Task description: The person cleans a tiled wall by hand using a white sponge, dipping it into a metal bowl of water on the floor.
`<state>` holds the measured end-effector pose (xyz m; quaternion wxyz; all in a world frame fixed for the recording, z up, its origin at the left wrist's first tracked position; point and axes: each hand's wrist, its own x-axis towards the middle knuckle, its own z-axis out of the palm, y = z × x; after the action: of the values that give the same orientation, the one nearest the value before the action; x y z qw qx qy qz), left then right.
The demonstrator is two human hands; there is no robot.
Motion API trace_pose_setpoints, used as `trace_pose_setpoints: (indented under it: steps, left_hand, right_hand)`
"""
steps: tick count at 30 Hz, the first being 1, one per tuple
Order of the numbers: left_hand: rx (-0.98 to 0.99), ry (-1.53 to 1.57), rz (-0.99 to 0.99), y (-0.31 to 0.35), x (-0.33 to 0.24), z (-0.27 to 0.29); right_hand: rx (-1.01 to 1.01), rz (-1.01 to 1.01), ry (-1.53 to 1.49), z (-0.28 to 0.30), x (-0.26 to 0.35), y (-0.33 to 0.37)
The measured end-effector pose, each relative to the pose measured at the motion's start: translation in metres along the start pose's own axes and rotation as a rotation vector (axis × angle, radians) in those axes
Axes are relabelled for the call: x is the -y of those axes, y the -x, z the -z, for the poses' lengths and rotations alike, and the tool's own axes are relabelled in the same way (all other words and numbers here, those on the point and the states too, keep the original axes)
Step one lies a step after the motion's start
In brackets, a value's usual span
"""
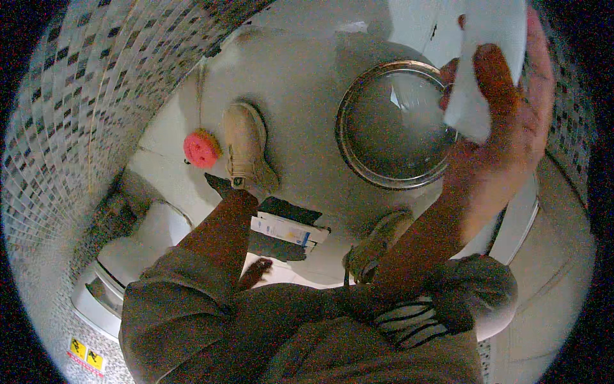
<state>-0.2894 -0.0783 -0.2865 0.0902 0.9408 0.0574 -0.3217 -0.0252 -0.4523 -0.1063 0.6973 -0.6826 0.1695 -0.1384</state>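
At the upper right, my right hand [505,121] is closed around a smooth white piece [492,54], curved and narrowing at its lower end; its exact kind is unclear. Just left of these fingers lies a round, glass-looking dish or lid [390,128] with a shiny double rim, partly covered by the hand. A dark shape that looks like part of my left hand [257,272] shows low between my legs. Most of it is hidden, and its grip cannot be made out.
A pink round sponge [200,148] with a yellowish side lies on the pale floor [300,128] beside my left shoe [244,137]. A pale carton with dark pieces [288,230] sits between my shoes. Mosaic-tiled walls [83,109] rise on both sides.
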Motion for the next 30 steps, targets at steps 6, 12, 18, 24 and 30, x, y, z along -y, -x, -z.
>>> trace_pose_setpoints:
  steps: [6,12,18,24,30]
  left_hand:
    - [0.017,0.038,0.044,-0.011,-0.008,-0.032]
    - [0.029,0.055,0.062,-0.016,-0.010,-0.052]
    - [0.041,0.070,0.061,-0.024,-0.013,-0.059]
    - [0.045,0.073,0.068,-0.026,-0.014,-0.064]
    - [0.058,0.077,0.097,-0.012,-0.012,-0.064]
  right_hand:
    - [0.082,-0.015,0.043,-0.007,-0.007,0.000]
    - [0.153,-0.035,0.075,-0.014,-0.022,0.000]
    - [0.166,-0.061,0.149,-0.011,-0.022,-0.007]
    - [0.280,-0.031,0.030,-0.002,-0.027,-0.007]
    - [0.179,-0.002,0.081,-0.003,-0.028,-0.002]
